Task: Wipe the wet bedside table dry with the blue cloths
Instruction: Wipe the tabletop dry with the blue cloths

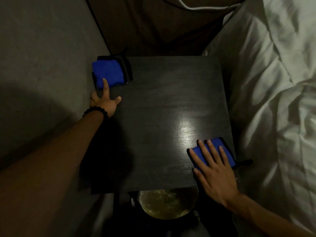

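Rumpled white bedding [273,82] fills the right side, just beside the dark square wooden bedside table [162,117], whose top shows a glossy sheen near centre-right. Folded blue cloth with black trim [109,72] sits at the far-left corner; left hand [106,101], black bead bracelet [95,112] on wrist, is released, one straight finger touching it. Second folded blue cloth [216,147] at near-right edge; right hand [213,168] pressed flat on it, fingers straight.
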Motion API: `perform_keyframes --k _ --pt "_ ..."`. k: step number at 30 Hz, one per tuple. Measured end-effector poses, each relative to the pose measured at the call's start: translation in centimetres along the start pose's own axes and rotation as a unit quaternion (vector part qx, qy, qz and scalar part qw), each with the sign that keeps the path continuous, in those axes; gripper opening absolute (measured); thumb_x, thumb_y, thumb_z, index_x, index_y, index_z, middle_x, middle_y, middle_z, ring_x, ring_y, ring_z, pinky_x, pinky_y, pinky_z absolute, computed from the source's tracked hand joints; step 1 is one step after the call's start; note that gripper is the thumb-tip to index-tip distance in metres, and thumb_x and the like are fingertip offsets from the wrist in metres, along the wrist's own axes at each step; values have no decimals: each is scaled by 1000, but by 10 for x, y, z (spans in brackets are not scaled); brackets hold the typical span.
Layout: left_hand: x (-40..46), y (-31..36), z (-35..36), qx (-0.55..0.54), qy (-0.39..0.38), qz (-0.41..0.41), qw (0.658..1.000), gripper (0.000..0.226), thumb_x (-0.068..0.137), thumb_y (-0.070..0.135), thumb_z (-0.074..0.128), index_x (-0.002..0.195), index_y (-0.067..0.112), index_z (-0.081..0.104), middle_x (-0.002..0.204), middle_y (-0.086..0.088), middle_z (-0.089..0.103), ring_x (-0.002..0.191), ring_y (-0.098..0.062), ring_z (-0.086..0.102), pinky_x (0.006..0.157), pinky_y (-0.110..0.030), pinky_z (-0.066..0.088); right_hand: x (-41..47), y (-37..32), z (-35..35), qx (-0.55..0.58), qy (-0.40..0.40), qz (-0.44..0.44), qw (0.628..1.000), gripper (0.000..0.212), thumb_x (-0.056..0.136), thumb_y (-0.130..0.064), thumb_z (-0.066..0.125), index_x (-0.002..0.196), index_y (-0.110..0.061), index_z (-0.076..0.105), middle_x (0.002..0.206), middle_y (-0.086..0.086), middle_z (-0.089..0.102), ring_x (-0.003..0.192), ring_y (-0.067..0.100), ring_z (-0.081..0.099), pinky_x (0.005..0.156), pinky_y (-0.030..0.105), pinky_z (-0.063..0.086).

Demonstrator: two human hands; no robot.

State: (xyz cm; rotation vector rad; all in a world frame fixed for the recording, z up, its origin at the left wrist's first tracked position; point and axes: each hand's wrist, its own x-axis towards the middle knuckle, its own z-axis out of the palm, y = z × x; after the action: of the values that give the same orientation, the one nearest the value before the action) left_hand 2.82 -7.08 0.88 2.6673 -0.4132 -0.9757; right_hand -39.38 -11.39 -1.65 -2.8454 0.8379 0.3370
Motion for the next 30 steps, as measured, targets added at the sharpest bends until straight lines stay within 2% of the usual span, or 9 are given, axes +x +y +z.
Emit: perform_keyframes --k 6,9,15,18,25,28,30 --pt "-1 -1 1 -14 -2 7 1000 79 91 48 47 139 50 -16 155 -14 -7 141 -37 5 114 -50 12 -4 -18 5 -19 -4 -49 999 61 102 -48 32 161 -32 23 169 8 16 156 33 10 122 57 13" --pt "-1 -1 1 -15 -2 9 1000 79 90 49 47 139 50 -16 155 -14 -9 141 -37 4 114 -50 11 -2 -30 8 -27 -1 -72 997 61 103 -49 29 161 -32 20 170 8 14 156 33 9 123 55 7" --pt "-1 -1 2 -11 4 8 1000 79 91 49 46 139 49 -16 155 -14 -9 141 -38 4 114 -50 11 12 -55 6 -16 -5 -94 995 62 104 -50 29 162 -32 16 170 8 12 156 33 7 121 57 12" --pt "-1 -1 2 -7 2 6 1000 78 91 50 45 139 50 -16 155 -13 -10 141 -38 4 114 -50 11 23 -72 5 -6 -4 -110 994 62 104 -49 30 162 -32 15 169 8 14 156 34 7 121 57 10" --pt "2 -5 3 -8 4 15 1000 79 90 51 45 138 51 -17 154 -14 -9 141 -37 4 115 -49 10 42 -95 4 5 -16 -156 988 61 108 -47 26 163 -28 8 170 6 8 157 30 0 124 50 3" --pt "3 -5 3 -8 2 13 1000 79 90 51 46 138 51 -17 154 -14 -7 141 -38 5 114 -50 11 41 -91 3 32 -1 -173 984 67 105 -48 33 163 -21 11 170 8 9 157 27 4 125 47 5" --pt "4 -3 2 -6 2 11 1000 80 90 51 47 138 51 -17 155 -14 -7 140 -38 6 114 -50 12 37 -83 3 49 17 -152 987 74 100 -51 42 162 -18 18 170 11 10 157 27 9 125 48 7"
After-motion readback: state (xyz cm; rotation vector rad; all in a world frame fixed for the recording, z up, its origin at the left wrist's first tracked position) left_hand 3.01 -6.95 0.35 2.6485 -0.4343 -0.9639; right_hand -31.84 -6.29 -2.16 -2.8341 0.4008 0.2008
